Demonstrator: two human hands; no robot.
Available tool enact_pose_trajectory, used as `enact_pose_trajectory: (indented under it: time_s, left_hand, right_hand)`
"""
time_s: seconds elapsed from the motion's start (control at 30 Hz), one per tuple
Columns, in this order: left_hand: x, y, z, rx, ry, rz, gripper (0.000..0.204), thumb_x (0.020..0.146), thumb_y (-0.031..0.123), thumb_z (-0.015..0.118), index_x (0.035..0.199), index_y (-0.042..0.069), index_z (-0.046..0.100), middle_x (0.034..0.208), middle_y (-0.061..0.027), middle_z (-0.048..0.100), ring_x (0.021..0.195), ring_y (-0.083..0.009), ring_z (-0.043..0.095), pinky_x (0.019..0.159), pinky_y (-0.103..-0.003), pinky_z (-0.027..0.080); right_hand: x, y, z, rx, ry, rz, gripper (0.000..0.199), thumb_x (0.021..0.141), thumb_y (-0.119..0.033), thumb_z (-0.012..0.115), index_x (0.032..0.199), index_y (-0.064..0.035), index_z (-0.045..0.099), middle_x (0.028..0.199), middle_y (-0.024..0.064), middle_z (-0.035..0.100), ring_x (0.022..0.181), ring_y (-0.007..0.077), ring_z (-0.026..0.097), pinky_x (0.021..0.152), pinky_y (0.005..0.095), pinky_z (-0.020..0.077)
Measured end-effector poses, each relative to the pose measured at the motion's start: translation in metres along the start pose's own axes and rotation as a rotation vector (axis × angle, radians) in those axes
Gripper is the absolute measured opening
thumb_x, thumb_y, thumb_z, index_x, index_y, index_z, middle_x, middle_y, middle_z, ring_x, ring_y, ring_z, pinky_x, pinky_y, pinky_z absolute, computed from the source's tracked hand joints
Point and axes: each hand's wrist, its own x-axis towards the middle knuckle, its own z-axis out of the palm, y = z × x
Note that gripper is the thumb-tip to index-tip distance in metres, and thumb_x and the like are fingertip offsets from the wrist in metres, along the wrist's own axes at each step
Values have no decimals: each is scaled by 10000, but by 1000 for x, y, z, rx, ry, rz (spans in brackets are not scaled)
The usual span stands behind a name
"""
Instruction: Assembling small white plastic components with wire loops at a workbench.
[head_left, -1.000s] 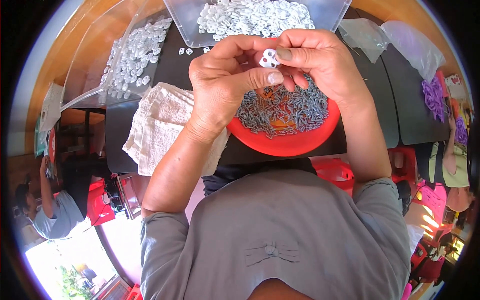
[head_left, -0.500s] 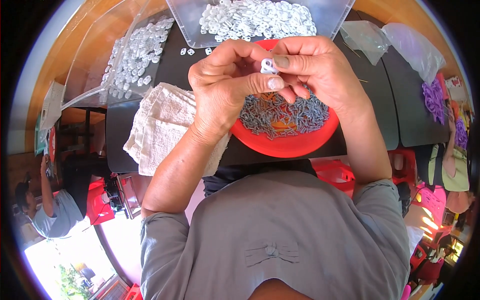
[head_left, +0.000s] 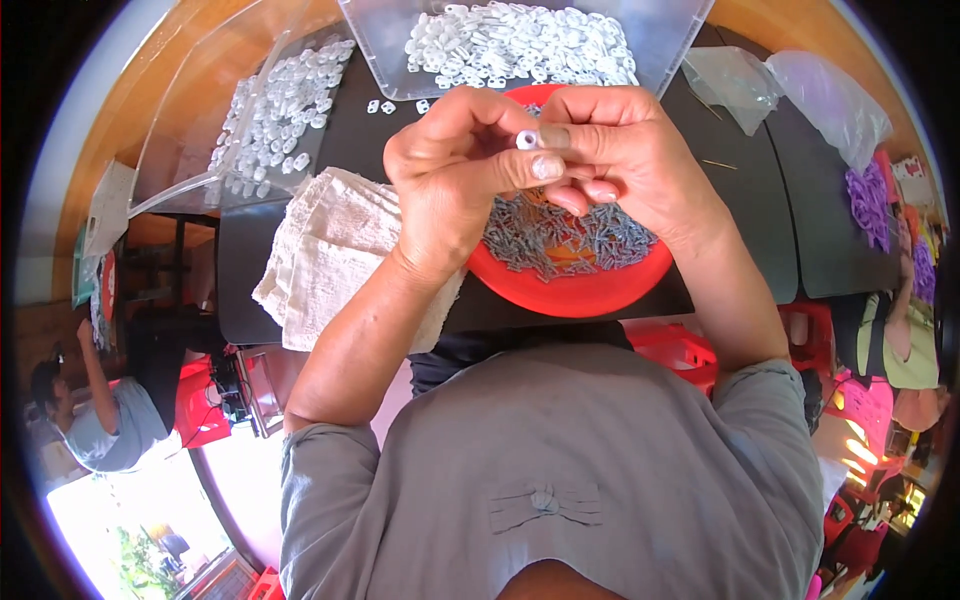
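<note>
Between the fingertips of both hands is a small white plastic piece (head_left: 527, 140) with a round hole, mostly covered by the fingers. My left hand (head_left: 455, 165) pinches it with thumb and forefinger. My right hand (head_left: 620, 150) presses thumb and fingers against its other side; whether a second small part sits in those fingers is hidden. Both hands are raised above a red bowl (head_left: 570, 300) that holds many grey screws (head_left: 530, 235). Behind the bowl stands a clear plastic bin (head_left: 385, 75) with a heap of similar white pieces (head_left: 520, 45).
A folded cream cloth (head_left: 325, 260) lies left of the bowl on the dark table (head_left: 740, 230). More white pieces lie in a tilted clear container (head_left: 165, 190) at far left. Clear plastic bags (head_left: 825, 100) rest at far right. Other people are at both sides.
The white piece has turned between my fingers, so less of it shows and its hole faces up. My hands have drawn slightly closer together.
</note>
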Motion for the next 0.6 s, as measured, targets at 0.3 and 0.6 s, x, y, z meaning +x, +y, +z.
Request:
enact_pose_trajectory:
  time_s: [0.3,0.6]
  left_hand:
    - [40,106,-73,867,615,472,228,714,17,744,922,-53,681,764,-84,671,594,-141,608,541,-240,489]
    - [44,66,-82,1290,356,674,149,747,54,711,896,49,705,735,-61,666,624,-168,613,590,-287,481]
  right_hand:
    - [-7,2,-3,-1445,-17,-126,226,787,-173,702,942,-24,631,801,121,653,719,274,632,658,387,473]
    - [4,22,-21,-1507,30,-165,111,769,-99,656,812,-11,604,781,125,588,753,324,589,676,415,446]
